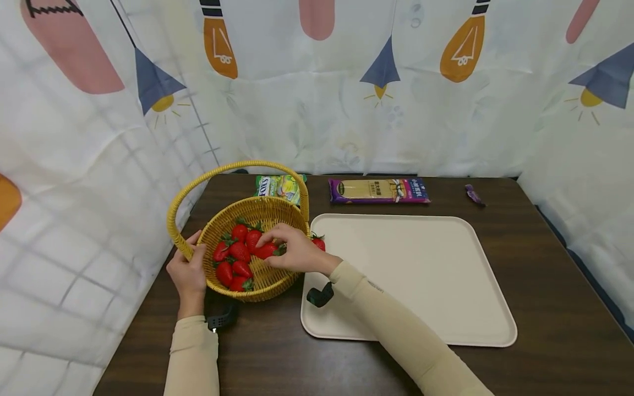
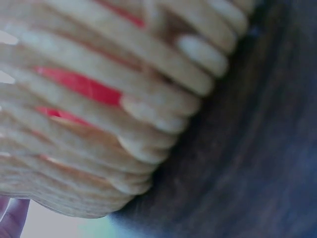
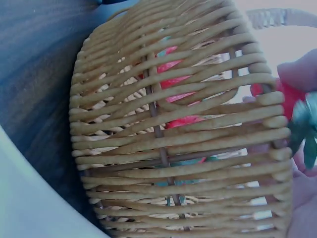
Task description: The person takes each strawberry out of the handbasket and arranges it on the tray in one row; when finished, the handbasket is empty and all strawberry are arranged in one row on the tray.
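Observation:
My left hand (image 1: 188,272) grips the yellow wicker basket (image 1: 277,287) at its left rim, by the foot of the tall handle. Several strawberries (image 1: 240,252) with green leaves lie inside, mostly toward the left. Over the basket, my right hand (image 1: 297,250) pinches one strawberry (image 1: 267,251) between thumb and fingers. Its red side and green leaves (image 3: 308,126) show past the rim in the right wrist view. Another strawberry (image 1: 318,242) peeks out behind my right hand, at the tray's left edge. The left wrist view shows the basket's woven wall (image 2: 99,109) close up, with red behind it.
A cream tray (image 1: 411,275) lies right of the basket, under my right forearm. Along the back are a green snack bag (image 1: 278,187), partly behind the basket, a purple noodle packet (image 1: 378,190) and a small purple wrapped piece (image 1: 474,195). Patterned curtains surround the dark wooden table (image 1: 297,368).

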{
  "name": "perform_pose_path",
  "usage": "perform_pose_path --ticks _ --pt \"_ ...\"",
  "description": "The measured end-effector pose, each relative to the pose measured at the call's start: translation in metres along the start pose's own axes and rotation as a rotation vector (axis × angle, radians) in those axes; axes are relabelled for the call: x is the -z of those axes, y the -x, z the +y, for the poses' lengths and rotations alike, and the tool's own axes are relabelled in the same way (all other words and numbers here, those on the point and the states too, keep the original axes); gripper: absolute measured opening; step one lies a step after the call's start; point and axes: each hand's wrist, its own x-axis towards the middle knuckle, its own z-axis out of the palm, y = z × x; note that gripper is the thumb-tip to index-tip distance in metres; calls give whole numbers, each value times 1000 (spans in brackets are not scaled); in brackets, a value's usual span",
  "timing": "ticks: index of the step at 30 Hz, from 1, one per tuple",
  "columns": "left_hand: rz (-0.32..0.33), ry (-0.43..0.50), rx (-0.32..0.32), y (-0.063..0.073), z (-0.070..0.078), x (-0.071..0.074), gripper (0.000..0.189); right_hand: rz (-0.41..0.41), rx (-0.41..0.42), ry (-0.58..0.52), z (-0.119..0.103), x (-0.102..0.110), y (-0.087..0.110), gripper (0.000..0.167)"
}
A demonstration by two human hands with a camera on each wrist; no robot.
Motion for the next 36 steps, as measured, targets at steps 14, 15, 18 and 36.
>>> perform_pose_path --ticks 14,15,18,36 --pt "8 32 2 0 -1 -1 18 249 -63 -236 11 20 32 24" --pt "9 33 2 0 -1 -1 18 271 -64 -255 13 22 33 24" --pt "18 35 5 0 -2 -1 19 333 -75 -329 16 29 39 23" --pt "-12 48 5 -2 -4 0 20 549 -204 -278 40 69 78 29"
